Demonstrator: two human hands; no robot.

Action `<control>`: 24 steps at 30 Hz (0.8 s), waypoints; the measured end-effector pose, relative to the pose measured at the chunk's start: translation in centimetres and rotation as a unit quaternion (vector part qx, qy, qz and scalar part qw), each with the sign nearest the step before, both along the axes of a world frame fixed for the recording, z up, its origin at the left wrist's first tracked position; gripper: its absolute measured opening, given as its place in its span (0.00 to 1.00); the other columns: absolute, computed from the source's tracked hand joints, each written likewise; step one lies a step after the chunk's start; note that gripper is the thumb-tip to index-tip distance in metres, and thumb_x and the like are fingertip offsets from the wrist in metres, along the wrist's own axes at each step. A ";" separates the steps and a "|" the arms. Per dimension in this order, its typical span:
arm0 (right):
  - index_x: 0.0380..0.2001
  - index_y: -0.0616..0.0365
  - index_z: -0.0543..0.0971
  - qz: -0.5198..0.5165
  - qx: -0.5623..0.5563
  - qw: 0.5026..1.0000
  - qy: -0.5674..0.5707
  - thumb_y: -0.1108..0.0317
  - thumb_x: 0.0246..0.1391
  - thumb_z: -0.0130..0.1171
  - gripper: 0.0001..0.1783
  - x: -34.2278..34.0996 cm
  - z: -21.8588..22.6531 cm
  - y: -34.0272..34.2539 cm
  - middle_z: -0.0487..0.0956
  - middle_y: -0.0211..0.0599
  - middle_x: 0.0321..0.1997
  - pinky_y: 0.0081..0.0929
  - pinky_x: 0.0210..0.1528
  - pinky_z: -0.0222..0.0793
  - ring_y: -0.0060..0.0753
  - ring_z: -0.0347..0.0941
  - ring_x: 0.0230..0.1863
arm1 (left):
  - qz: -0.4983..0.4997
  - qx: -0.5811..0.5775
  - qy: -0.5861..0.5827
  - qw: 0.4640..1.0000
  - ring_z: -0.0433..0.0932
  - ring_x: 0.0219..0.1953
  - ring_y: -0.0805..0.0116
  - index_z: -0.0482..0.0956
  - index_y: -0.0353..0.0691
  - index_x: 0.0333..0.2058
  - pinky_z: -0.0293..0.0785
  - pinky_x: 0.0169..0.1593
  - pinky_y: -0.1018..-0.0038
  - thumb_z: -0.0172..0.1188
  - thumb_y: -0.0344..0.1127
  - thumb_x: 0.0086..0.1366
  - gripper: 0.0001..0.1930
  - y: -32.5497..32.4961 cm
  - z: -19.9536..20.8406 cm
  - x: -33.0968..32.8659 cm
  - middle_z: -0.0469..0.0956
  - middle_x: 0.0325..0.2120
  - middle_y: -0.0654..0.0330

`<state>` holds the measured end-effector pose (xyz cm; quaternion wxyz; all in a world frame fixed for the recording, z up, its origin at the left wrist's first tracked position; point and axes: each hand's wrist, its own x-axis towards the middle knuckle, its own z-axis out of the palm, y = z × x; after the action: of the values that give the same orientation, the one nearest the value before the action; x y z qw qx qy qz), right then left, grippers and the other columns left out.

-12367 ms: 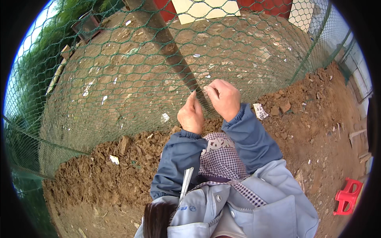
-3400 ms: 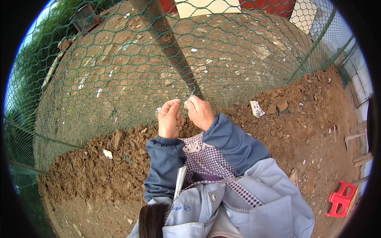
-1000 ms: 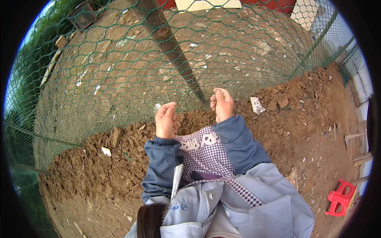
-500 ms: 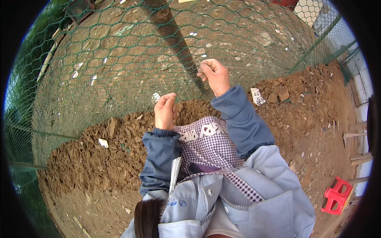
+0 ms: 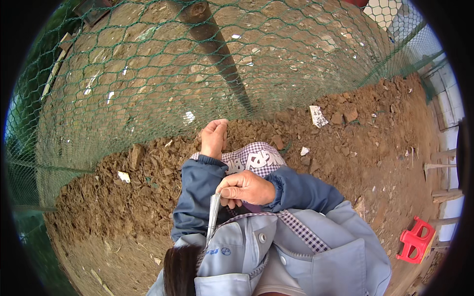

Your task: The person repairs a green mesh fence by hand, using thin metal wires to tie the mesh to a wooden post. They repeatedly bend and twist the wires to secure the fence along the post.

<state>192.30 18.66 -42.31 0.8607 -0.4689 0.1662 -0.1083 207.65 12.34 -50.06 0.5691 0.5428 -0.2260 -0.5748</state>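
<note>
Head view: what has the grip of the right hand [image 5: 247, 188] closed on?

– The upper end of a bundle of thin pale wires [image 5: 213, 217], nipped between thumb and forefinger, the other fingers curled beneath. Whether it has the whole bunch or one strand, I can't tell

– Where does the bundle sit?

– At the front of the light blue jacket [image 5: 340, 266], its lower end going out of sight by the jacket's edge, just beside the left sleeve

– And which way does it point?

– Its long axis runs nearly up and down the view, top tipped slightly right. The fanned upper ends point away from the wearer's body, and the bunch narrows downward

– So which step is this?

– Picking a wire from the bundle, I'd judge. The next move would call for parting one strand and drawing it out along its length, without dragging the others

– The left hand [image 5: 213, 139]?

– Raised beyond the right, thumb against curled forefinger; I can't tell if anything is pinched there

– Farther out?

– Checked apron [image 5: 266, 160] below the left hand, then heaped soil [image 5: 143, 197], green netting [image 5: 163, 64] with a dark post [image 5: 219, 52] behind it, and a red stool [image 5: 414, 240] off to the right
</note>
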 end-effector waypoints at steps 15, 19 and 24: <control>0.28 0.59 0.67 -0.172 -0.182 0.968 -0.024 0.61 0.60 0.46 0.13 0.0 -0.2 0.6 0.69 0.28 0.20 0.18 0.24 0.62 0.19 0.65 0.21 | -0.034 0.062 -0.026 0.997 0.56 0.09 0.81 0.73 0.40 0.31 0.49 0.12 0.83 0.54 0.35 0.61 0.06 -0.1 -2.2 -1.0 0.64 0.12 0.70; 0.30 0.57 0.65 -0.263 -0.046 0.963 -0.037 0.57 0.62 0.43 0.14 -0.6 -0.9 -1.3 0.66 0.27 0.24 0.17 0.26 0.62 0.20 0.64 0.26 | -0.028 0.061 -0.018 0.998 0.56 0.10 0.82 0.74 0.38 0.33 0.49 0.12 0.83 0.54 0.35 0.62 0.07 0.1 -2.2 -0.8 0.64 0.12 0.70; 0.34 0.52 0.68 -0.330 0.189 0.921 -0.081 0.52 0.60 0.44 0.15 -2.3 -1.0 -4.0 0.67 0.25 0.30 0.19 0.25 0.61 0.22 0.64 0.29 | -0.026 0.049 -0.026 0.998 0.57 0.10 0.82 0.74 0.36 0.33 0.51 0.13 0.83 0.53 0.34 0.61 0.07 0.3 -2.3 -0.7 0.65 0.12 0.70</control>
<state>190.01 14.62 -43.31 0.8593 -0.2055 0.2590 -0.3903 206.91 12.63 -52.37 0.5207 0.5788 -0.2262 -0.5854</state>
